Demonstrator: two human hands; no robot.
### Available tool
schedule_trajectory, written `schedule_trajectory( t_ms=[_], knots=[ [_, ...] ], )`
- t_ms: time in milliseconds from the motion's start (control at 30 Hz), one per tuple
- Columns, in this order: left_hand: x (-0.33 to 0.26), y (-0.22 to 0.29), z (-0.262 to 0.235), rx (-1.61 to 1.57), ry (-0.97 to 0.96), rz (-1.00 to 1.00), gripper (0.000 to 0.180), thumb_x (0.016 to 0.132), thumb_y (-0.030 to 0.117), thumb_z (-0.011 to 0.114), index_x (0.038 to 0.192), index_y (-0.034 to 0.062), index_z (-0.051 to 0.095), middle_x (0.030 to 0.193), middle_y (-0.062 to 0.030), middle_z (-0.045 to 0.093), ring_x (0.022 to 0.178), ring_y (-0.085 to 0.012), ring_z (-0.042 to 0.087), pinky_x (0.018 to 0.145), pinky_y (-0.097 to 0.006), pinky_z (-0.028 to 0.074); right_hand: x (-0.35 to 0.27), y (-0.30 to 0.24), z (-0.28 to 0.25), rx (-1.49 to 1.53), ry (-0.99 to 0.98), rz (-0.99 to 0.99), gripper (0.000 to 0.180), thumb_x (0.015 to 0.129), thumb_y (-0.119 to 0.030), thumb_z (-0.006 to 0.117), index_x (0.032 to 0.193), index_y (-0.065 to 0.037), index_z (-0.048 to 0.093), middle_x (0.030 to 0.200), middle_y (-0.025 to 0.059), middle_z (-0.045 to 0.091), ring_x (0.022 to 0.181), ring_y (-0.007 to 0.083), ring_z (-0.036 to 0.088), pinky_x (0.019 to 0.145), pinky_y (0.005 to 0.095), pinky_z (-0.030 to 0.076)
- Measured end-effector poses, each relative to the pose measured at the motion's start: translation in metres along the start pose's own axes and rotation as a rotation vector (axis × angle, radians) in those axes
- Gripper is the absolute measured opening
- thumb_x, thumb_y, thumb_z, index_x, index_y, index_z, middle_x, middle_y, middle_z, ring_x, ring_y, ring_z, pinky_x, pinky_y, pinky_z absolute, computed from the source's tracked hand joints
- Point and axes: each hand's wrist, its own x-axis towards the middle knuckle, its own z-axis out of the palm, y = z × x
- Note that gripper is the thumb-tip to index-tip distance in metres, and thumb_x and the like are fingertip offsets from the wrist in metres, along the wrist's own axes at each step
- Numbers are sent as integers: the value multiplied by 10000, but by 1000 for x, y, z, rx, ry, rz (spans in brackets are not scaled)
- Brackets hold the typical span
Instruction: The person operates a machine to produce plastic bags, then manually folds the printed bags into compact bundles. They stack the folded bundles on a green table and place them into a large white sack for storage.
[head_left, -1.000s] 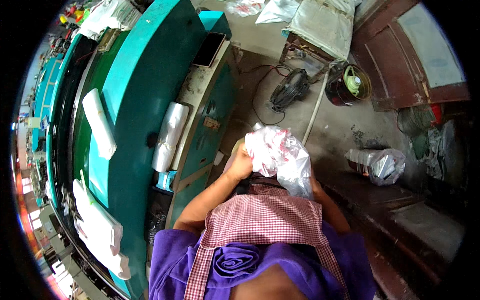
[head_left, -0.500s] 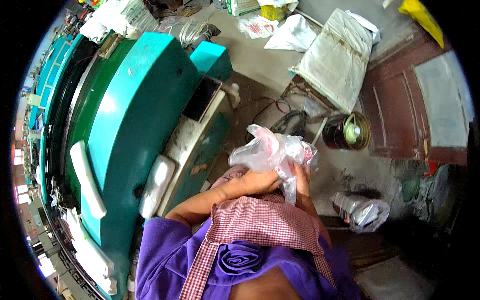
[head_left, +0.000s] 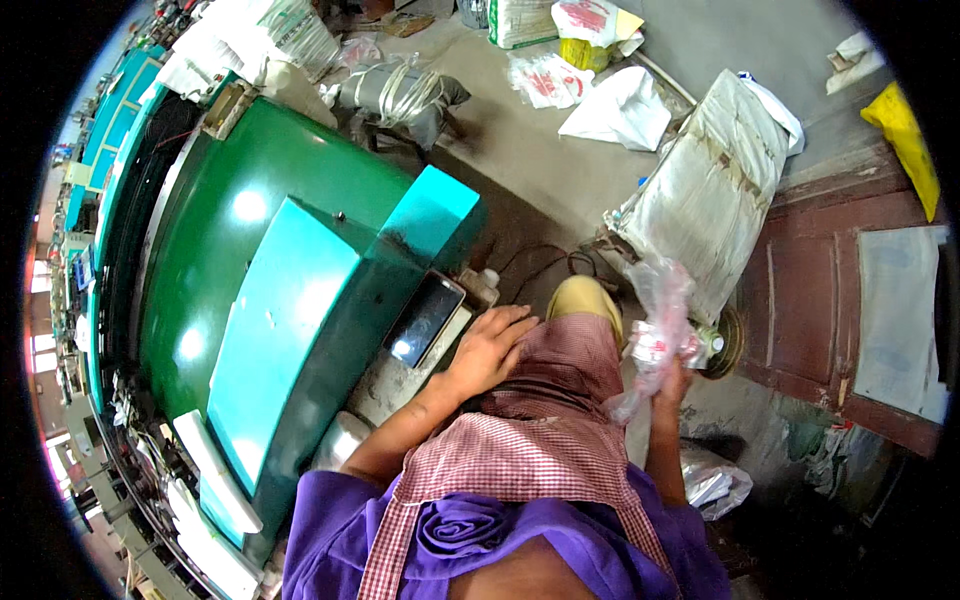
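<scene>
Right hand (head_left: 674, 383) closed round lower part of crumpled clear plastic bag (head_left: 664, 300) with red print, bag right of checked apron (head_left: 520, 450), partly overlapping round bucket (head_left: 736, 345) in view; left hand (head_left: 488, 352) palm down, fingers loosely spread, beside right edge of cabinet (head_left: 376, 392), contact unclear; smartphone (head_left: 424, 320) near cabinet's far end

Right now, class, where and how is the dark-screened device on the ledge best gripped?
Probably by the long right edge of the device, approached from the right: the slab is flat, that edge faces the left hand, and the teal cover stands beyond its other side.
</scene>
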Motion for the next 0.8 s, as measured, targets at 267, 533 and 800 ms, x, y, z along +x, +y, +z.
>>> schedule_trajectory(
  t_ms=[267,533,800],
  knots=[
    [9,-22,2,-43,225,-191,434,777,16,614,1204,25,543,1249,-175,512,1126,-361,491,961,-410,409,64,24,111,-342,-185,11,306,815,-112,651,1082,25,587,935,53,627,785,141,590,706,275,478],
    [70,-54,-20,60,580,-391,526,753,16,639,1259,64,507,1325,-149,447,1186,-345,448,982,-423,393,146,60,263,-981,-1098,-188,432,706,-119,729,1096,5,590,940,75,662,828,160,605,779,307,483],
    [179,-153,-36,445,793,-889,484,765,84,663,1229,101,527,1333,-162,437,1249,-382,370,1044,-474,296,304,72,352,-1156,-1267,-32,427,716,-162,718,1093,-6,595,971,113,653,882,214,611,805,335,473]
  ],
)
